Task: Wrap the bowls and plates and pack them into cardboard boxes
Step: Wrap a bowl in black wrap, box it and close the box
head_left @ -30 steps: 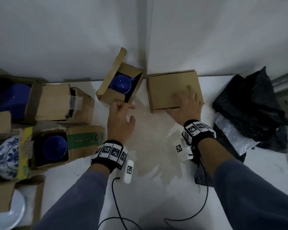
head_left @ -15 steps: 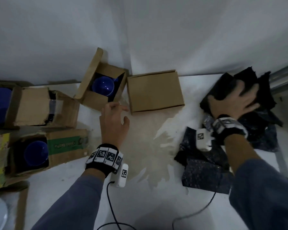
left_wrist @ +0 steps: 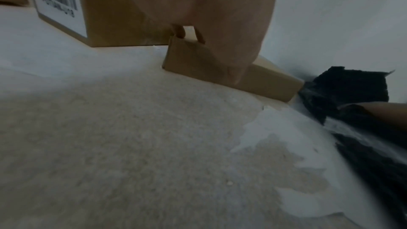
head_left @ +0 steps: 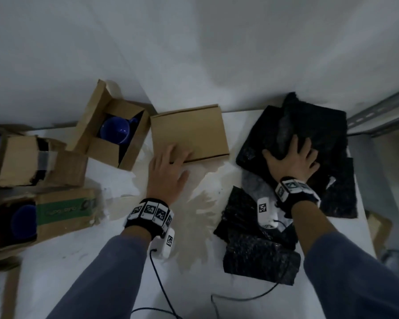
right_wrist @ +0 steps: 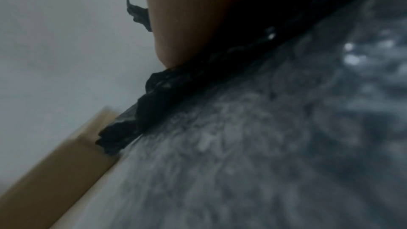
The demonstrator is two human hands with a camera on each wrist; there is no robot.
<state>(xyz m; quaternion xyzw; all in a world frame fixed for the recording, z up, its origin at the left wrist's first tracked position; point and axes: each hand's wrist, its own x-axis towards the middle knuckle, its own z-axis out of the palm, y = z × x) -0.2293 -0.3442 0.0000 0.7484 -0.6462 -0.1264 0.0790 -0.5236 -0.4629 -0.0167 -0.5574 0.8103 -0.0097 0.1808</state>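
A closed flat cardboard box (head_left: 189, 132) lies by the back wall. My left hand (head_left: 186, 164) rests on its near left corner, fingers straight on the lid; in the left wrist view the fingers (left_wrist: 209, 6) lie over the box (left_wrist: 198, 62). To the right is a pile of black wrapping sheets (head_left: 313, 130). My right hand (head_left: 288, 153) presses flat on it with fingers spread; the right wrist view is filled by that wrap (right_wrist: 242, 128). A blue bowl (head_left: 116, 131) sits in an open box (head_left: 106, 150) left of the closed one.
More black and grey sheets (head_left: 258, 249) lie near my right forearm. Worn cardboard boxes (head_left: 28, 162) holding blue bowls (head_left: 24, 221) crowd the left side. Cables (head_left: 161, 284) trail across the white table's front. A metal rail (head_left: 378, 116) runs at the far right.
My right hand left the closed box and went right onto the black sheets, where it stays. My left hand moved forward from the table onto the closed box.
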